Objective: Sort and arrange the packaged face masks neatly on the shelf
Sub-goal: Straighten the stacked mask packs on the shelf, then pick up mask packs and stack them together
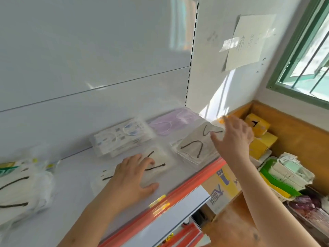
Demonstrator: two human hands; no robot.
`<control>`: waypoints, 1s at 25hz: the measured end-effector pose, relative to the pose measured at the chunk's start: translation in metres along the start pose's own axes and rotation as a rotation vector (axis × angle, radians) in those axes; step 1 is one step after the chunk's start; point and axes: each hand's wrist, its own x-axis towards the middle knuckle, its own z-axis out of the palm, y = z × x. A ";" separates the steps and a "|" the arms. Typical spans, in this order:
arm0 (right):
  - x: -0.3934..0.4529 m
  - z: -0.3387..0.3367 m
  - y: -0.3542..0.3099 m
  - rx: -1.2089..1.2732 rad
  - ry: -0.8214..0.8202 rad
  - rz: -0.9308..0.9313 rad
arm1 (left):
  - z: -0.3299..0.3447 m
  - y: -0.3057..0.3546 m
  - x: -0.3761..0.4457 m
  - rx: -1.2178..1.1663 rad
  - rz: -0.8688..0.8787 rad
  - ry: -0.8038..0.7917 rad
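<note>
Packaged face masks lie on a white shelf. My left hand rests flat, fingers spread, on a clear pack with black ear loops. A stack of the same kind sits to its right, and my right hand touches the stack's right end with straight fingers. Behind lie a white and blue patterned stack and a purple stack. A loose heap of black-loop packs sits at the far left. The picture is blurred by motion.
The shelf has an orange front rail and a white back panel. To the right stand a printed cardboard box, yellow boxes, a green basket with white baskets and a wooden ledge below a window.
</note>
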 end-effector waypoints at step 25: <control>-0.223 -0.003 -0.362 0.890 -0.508 -0.416 | -0.039 -0.207 -0.260 -0.107 -0.680 0.691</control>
